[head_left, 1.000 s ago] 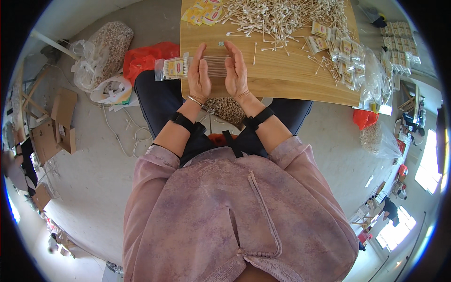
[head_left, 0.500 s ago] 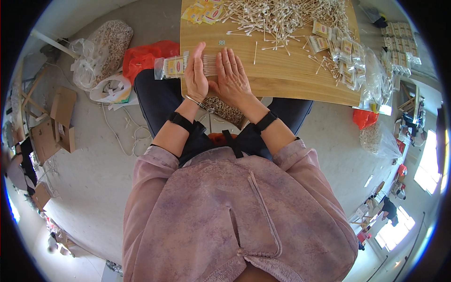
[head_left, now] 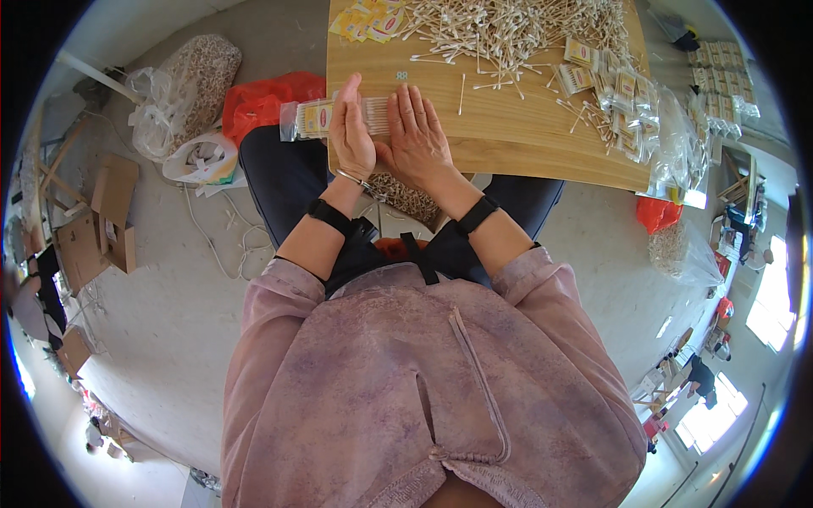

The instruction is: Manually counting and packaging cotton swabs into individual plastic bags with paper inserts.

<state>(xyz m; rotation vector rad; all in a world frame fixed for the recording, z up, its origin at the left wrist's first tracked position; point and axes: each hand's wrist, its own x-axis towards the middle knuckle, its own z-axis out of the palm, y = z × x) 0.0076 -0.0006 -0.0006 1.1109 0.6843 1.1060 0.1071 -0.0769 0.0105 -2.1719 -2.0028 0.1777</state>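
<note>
At the near left of the wooden table, a row of cotton swabs (head_left: 377, 116) lies side by side between my hands. My left hand (head_left: 351, 135) stands on its edge with fingers stretched, across the left part of the row. Flat against the row's right end is my right hand (head_left: 417, 135), its fingers straight and close together. A clear packet with a yellow card (head_left: 312, 120) sticks out to the left of my left hand, with swabs showing in it. My left hand covers where packet and row meet.
A heap of loose swabs (head_left: 508, 34) covers the table's far side. Yellow cards (head_left: 368, 19) lie far left, filled packets (head_left: 627, 93) at the right edge. A red bag (head_left: 271, 97) and a clear sack of swabs (head_left: 199, 80) are left of the table (head_left: 500, 127).
My left hand has shifted slightly left and now covers more of the packet's yellow card. My right hand stays nearly in place at the swabs' right end.
</note>
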